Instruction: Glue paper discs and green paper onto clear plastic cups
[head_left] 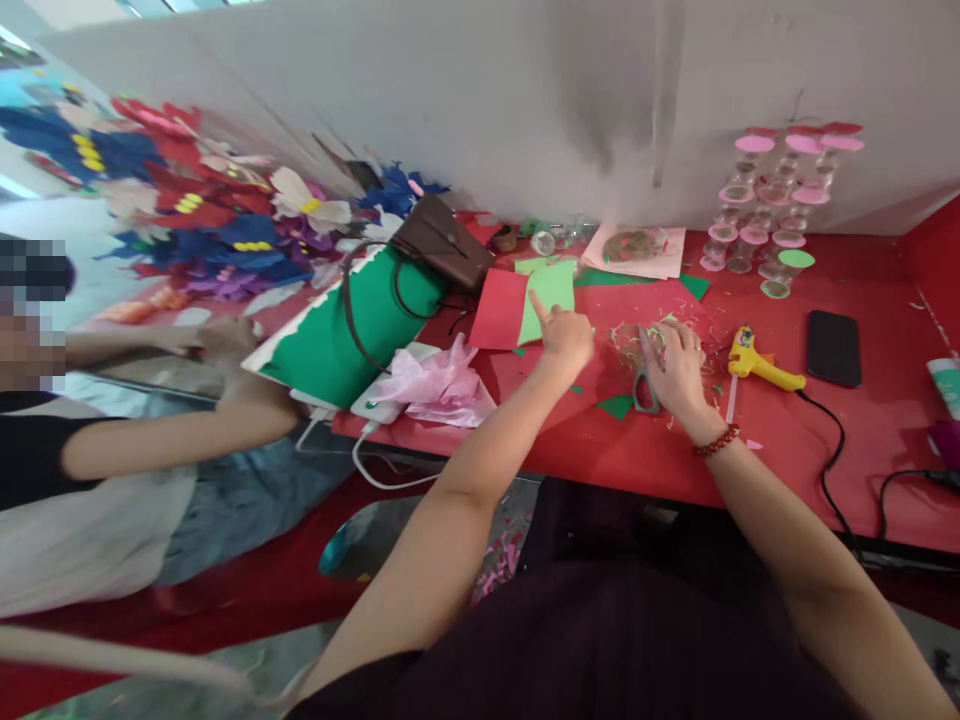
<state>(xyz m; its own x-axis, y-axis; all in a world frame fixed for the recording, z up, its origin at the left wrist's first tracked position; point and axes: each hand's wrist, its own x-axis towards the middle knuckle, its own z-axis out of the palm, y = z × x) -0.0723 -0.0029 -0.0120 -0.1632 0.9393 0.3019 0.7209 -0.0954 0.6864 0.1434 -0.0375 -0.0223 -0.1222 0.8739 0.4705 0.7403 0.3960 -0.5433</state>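
Note:
My left hand (568, 338) is over a light green paper sheet (556, 285), index finger stretched out onto it and the other fingers curled. Beneath that sheet's left side lies a red sheet (496, 310). My right hand (679, 372) rests low over the table, fingers apart, wearing a ring and a red bead bracelet. Grey-handled scissors (645, 392) lie against its thumb side; whether the thumb touches them I cannot tell. Thin paper shreds (626, 345) surround the blades. A dark green scrap (616, 406) lies left of the scissors' handle.
Right of me are a yellow glue gun (776, 374) with its cord, a black phone (834, 348) and a clear cup structure with pink discs (802, 195). A brown bag (446, 240), green board (352, 330) and pink plastic (439, 385) lie left, near another person's arm (187, 430).

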